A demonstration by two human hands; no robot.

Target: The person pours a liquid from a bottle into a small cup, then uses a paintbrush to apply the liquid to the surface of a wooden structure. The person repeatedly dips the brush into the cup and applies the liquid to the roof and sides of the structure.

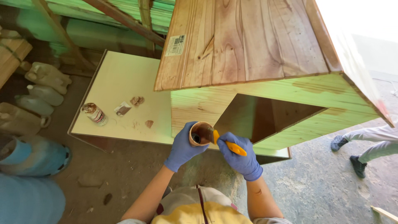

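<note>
Left hand [183,148] gripping cup [200,133], brush [226,144] inside

Both the left hand [182,148] and the right hand [239,157] wear blue gloves. The cup [200,133] is tan with dark brown stain inside; the brush [227,145] has a yellow-orange handle. The wooden cabinet [248,54] shows reddish-brown stained planks with visible grain on top and pale unstained wood on its front. The board [124,83] is cream-white, brown-smudged near its front edge.
</note>
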